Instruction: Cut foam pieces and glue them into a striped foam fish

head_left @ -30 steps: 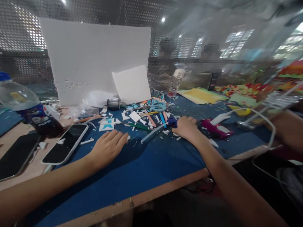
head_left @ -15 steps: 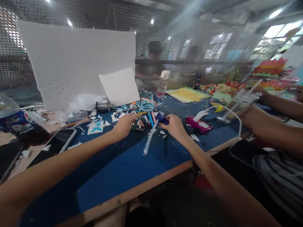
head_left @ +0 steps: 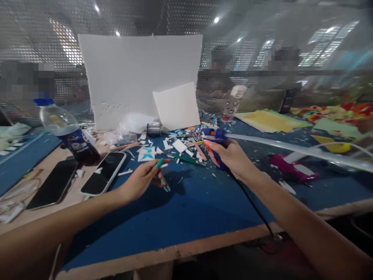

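My right hand point(head_left: 234, 155) is wrapped round the handle of a blue hot glue gun point(head_left: 214, 135), held above the table with its nozzle pointing left. A long translucent glue stick point(head_left: 279, 146) sticks out of its back towards the right, and a black cord point(head_left: 253, 204) hangs from the grip. My left hand point(head_left: 142, 177), with long teal nails, hovers over the blue tabletop. Its thumb and forefinger pinch what looks like a small white foam piece point(head_left: 164, 165); the other fingers curl below. A white tile with a blue shape point(head_left: 146, 154) lies just beyond it.
White foam scraps point(head_left: 180, 146) litter the middle. White boards point(head_left: 140, 74) lean against the mesh at the back. Two phones point(head_left: 54, 182) and a Pepsi bottle point(head_left: 76, 142) stand or lie left. A magenta glue gun point(head_left: 294, 168), yellow paper point(head_left: 271, 119) and a tumbler point(head_left: 233, 103) are right.
My right hand has lifted the blue glue gun and turned it, so the glue stick now points right. My left hand reached to the scraps, then drew back nearer with a small white piece.
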Motion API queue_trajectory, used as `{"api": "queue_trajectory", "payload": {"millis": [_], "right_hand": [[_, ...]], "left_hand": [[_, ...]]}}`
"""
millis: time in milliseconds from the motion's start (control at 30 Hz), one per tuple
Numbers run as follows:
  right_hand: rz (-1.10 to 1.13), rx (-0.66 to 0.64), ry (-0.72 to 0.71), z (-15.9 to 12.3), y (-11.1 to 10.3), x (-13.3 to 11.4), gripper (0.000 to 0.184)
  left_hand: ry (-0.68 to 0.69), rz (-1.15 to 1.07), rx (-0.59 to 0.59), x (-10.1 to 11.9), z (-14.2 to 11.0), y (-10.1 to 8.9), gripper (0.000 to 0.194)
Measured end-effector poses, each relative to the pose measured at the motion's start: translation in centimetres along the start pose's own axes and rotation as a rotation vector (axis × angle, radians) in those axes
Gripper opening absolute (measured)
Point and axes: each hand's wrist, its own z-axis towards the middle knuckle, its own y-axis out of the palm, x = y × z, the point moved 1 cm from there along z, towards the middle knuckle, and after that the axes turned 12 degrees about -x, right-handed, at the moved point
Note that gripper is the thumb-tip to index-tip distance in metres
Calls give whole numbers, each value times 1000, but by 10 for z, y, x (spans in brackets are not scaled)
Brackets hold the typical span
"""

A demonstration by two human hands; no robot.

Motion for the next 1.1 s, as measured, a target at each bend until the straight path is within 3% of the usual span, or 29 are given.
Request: {"api": "queue_trajectory", "payload": {"millis": [267, 433, 600, 767, 967, 1100], "right_hand": [[274, -142, 8, 40, 50, -5, 31], [384, -149, 11, 47, 70, 11, 28], [480, -220, 70, 43, 71, 30, 23], [528, -241, 93, 41, 68, 34, 22], [556, -302, 137, 38, 70, 35, 26], [540, -275, 150, 38, 69, 37, 26]], "left_hand": [[-26, -511, -6, -6, -23, -10, 57], [-93, -720, -2, -12, -25, -17, 47], [-102, -928, -36, -11, -24, -18, 44], [-92, -1046, -56, -6, -24, -19, 46], [-135, -1164, -5, -9, -21, -26, 37], [-144, -1155, 9, -12, -20, -28, 23]]}}
